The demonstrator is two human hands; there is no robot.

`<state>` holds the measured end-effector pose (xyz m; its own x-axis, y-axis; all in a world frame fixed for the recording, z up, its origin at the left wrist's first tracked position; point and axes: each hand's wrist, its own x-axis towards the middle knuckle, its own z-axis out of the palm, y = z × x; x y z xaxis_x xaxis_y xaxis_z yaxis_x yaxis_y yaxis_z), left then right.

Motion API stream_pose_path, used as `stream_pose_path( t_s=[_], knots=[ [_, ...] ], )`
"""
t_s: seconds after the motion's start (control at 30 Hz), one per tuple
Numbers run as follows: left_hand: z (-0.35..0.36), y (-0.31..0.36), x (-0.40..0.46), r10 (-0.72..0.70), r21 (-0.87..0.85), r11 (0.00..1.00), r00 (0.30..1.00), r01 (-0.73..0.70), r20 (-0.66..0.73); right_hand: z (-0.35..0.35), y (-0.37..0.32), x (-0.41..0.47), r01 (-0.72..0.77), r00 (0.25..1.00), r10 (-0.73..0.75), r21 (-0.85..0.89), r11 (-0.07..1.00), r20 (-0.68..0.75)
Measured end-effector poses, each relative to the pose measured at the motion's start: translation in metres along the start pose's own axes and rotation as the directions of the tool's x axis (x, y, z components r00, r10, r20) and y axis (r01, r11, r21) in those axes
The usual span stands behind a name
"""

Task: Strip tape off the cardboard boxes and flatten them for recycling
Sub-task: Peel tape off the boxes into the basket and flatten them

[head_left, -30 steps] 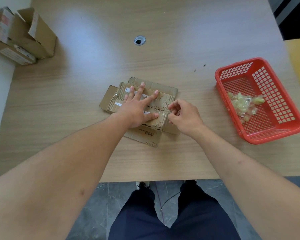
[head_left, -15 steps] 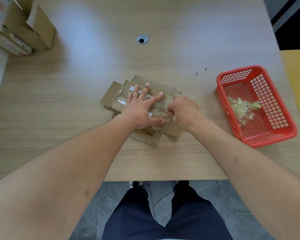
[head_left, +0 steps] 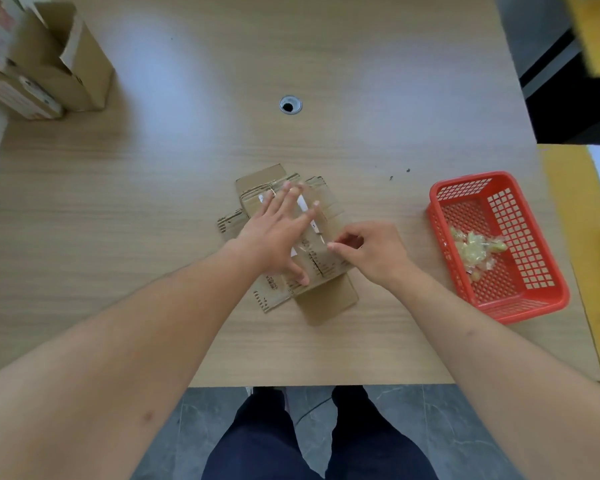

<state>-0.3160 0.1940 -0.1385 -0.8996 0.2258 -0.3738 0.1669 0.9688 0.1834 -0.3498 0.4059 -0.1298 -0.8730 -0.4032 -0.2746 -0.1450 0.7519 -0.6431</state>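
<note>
A flattened brown cardboard box lies in the middle of the wooden table, with clear tape and white labels along its top. My left hand lies flat on it with the fingers spread, pressing it down. My right hand is at the box's right side, thumb and fingertips pinched together at the edge of the clear tape. The tape end itself is too faint to make out.
A red plastic basket with a wad of stripped tape stands at the right. Open cardboard boxes stand at the far left corner. A cable hole is in the table's middle back. The table's front edge is near my legs.
The flattened box has turned clockwise under my left hand, so it now lies more lengthwise toward me. My right hand has shifted slightly right and stays pinched at the tape.
</note>
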Motion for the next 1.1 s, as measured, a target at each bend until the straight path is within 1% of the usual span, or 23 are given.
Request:
stream_pose_path(
  t_s=[0.07,0.1,0.17,0.23,0.27,0.33,0.4,0.5,0.57,0.6,0.67,0.73,0.8,0.9,0.97,1.0,1.1],
  knots=[
    [0.002,0.011,-0.012,-0.245,-0.128,0.961,0.969,0.247,0.026,0.005,0.001,0.001,-0.042,0.998,0.044,0.035,0.999,-0.052],
    [0.003,0.017,-0.017,-0.323,-0.182,0.928,0.946,0.324,0.034,0.007,0.0,0.001,-0.038,0.996,0.04,0.025,0.999,-0.078],
    [0.009,0.026,-0.023,-0.412,-0.287,0.872,0.911,0.397,0.01,0.01,-0.003,0.002,-0.011,0.994,0.012,0.007,1.0,-0.105],
    [0.016,0.034,-0.024,-0.47,-0.399,0.813,0.883,0.425,-0.017,0.013,-0.006,0.003,0.024,0.995,-0.021,0.022,0.999,-0.1],
    [0.019,0.037,-0.023,-0.487,-0.418,0.798,0.873,0.434,-0.022,0.014,-0.007,0.003,0.043,0.994,-0.041,0.017,0.999,-0.097],
    [0.025,0.044,-0.019,-0.496,-0.401,0.799,0.868,0.447,-0.02,0.018,-0.007,0.005,0.093,0.99,-0.094,-0.008,0.996,-0.102],
    [0.028,0.045,-0.017,-0.457,-0.391,0.819,0.889,0.419,-0.006,0.021,-0.009,0.006,0.169,0.98,-0.172,-0.038,0.985,-0.097],
    [0.027,0.031,-0.017,-0.29,-0.34,0.897,0.956,0.283,0.031,0.022,-0.007,0.009,0.272,0.96,-0.276,-0.082,0.959,-0.038],
    [0.023,0.02,-0.02,-0.199,-0.25,0.946,0.978,0.206,0.057,0.02,-0.007,0.01,0.277,0.961,-0.277,-0.054,0.959,0.006],
    [0.021,0.016,-0.021,-0.187,-0.22,0.956,0.981,0.195,0.061,0.019,-0.006,0.011,0.259,0.966,-0.258,-0.021,0.966,0.032],
    [0.017,0.016,-0.023,-0.23,-0.224,0.944,0.97,0.242,0.077,0.019,-0.004,0.013,0.254,0.966,-0.254,-0.001,0.967,0.052],
    [0.015,0.024,-0.024,-0.319,-0.262,0.905,0.942,0.336,0.108,0.024,-0.001,0.017,0.324,0.946,-0.323,-0.04,0.945,0.022],
    [0.016,0.032,-0.024,-0.375,-0.309,0.862,0.916,0.401,0.142,0.031,0.004,0.017,0.365,0.931,-0.365,-0.023,0.931,0.002],
    [0.014,0.037,-0.024,-0.392,-0.342,0.833,0.9,0.435,0.189,0.039,0.011,0.012,0.36,0.933,-0.36,0.009,0.933,-0.027],
    [0.012,0.038,-0.025,-0.397,-0.335,0.829,0.894,0.447,0.21,0.039,0.012,0.012,0.355,0.935,-0.355,-0.01,0.935,-0.01],
    [0.012,0.038,-0.025,-0.4,-0.33,0.829,0.891,0.451,0.213,0.039,0.011,0.012,0.383,0.924,-0.383,-0.021,0.924,0.016],
    [0.013,0.041,-0.025,-0.407,-0.359,0.814,0.889,0.457,0.207,0.04,0.009,0.012,0.512,0.858,-0.509,-0.061,0.857,0.068]
  ],
)
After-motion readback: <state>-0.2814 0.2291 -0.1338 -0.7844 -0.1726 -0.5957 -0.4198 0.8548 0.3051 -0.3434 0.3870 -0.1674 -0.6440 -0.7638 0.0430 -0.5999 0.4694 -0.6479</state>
